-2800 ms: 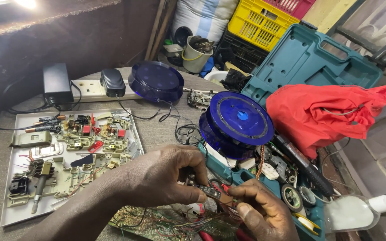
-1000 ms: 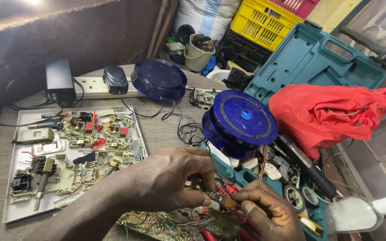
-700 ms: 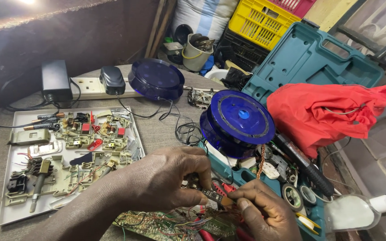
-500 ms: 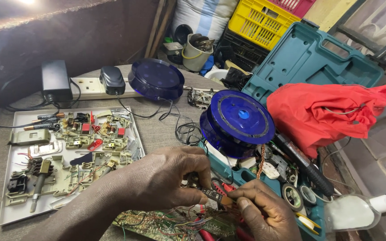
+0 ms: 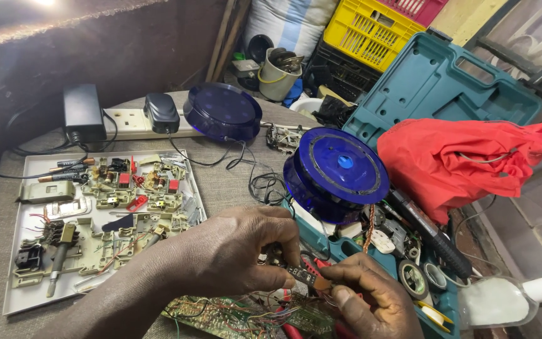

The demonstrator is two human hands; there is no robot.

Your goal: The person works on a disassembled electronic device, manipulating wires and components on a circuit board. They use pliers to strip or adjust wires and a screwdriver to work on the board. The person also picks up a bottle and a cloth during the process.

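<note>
**Two hands, one small part, no room to slip**

Down at six o'clock the left hand [image 5: 233,257] was curled over from nine o'clock, thumb and fingers closed on a small dark component [image 5: 301,274], and the right hand [image 5: 365,295] came in from four o'clock, fingertips pinched shut on the same piece's other end. The part sat between them, just above a green circuit board [image 5: 221,311] trailing coloured wires. Whether a tool was tucked in the right hand, I could not tell; the fingers hid it.

To my eye the work was fine handling of that piece, and doing it well called for steady wrists, a firm pinch without crushing, and care that the loose wires below were not tugged.

At nine o'clock lay a white tray [image 5: 17,301] of dismantled beige parts. At twelve, a blue dome lamp [image 5: 222,112] beside a power strip [image 5: 127,120]; at two, a second blue lamp housing [image 5: 339,172], a red cloth [image 5: 465,157] and the open teal tool case [image 5: 446,81].
</note>
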